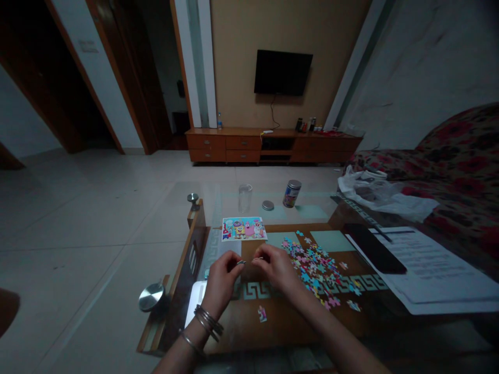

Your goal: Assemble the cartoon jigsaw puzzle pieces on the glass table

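Note:
Above the table, my left hand (223,274) pinches a small jigsaw puzzle piece (241,262) between thumb and fingertips. Close beside it, my right hand (276,266) grips another puzzle piece (258,258) the same way, and a narrow gap lies between the two. Both pieces are seen nearly edge-on, so their print is hidden. To the right of my hands spreads a heap of colourful puzzle pieces (314,265). One single piece (262,314) lies nearer to me, below my hands. A cartoon picture sheet (244,229) lies flat just beyond them.
Behind the sheet stand a clear cylinder (245,198), a round lid (267,205) and a printed tin (292,194). At right are a black phone (376,249), papers (436,275) and a plastic bag (384,195). A white object (195,299) sits by my left wrist.

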Demonstrator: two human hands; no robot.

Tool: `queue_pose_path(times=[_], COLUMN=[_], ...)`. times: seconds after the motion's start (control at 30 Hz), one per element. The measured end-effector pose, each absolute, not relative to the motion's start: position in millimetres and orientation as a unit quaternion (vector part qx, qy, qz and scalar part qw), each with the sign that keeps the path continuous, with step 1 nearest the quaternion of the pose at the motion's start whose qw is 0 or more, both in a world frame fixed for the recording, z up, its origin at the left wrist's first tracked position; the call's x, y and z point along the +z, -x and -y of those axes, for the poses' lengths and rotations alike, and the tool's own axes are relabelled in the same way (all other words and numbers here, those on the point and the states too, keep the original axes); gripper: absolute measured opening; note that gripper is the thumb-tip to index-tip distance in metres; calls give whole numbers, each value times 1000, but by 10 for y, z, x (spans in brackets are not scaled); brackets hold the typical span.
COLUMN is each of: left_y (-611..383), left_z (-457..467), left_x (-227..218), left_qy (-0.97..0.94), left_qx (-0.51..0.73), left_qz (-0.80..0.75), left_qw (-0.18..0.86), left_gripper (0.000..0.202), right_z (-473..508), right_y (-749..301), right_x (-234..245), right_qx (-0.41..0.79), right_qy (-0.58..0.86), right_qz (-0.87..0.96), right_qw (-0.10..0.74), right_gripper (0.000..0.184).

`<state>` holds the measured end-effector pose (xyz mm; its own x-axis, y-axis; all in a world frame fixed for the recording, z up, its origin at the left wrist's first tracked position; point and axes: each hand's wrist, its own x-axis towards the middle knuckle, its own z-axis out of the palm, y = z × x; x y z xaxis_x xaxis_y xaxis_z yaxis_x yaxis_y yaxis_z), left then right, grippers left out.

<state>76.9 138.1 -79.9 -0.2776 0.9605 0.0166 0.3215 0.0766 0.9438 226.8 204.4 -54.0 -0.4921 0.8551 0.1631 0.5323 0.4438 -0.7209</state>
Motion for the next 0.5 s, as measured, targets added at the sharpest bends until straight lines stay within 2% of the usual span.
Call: queue_pose_path(times=[0.1,0.23,0.5], left_y=[-763,-805,-882], left_z=[-1335,-1257,-1198], left_x=[-768,-725,-719], left_qy=[-440,-386,-350], left_qx=[498,521,538], left_qz=[-616,-579,-539], left_qw=[423,494,545], left_gripper=[22,34,39], right_z=[-1989,-1853,-1758], right_y=[-2355,-2467,-2468], right_x=[-442,-391,-515], right_qx=[322,305,330], right_qy=[407,394,402], right_qz=[800,804,822], right_qw=[301,323,231], right_gripper=[9,19,17])
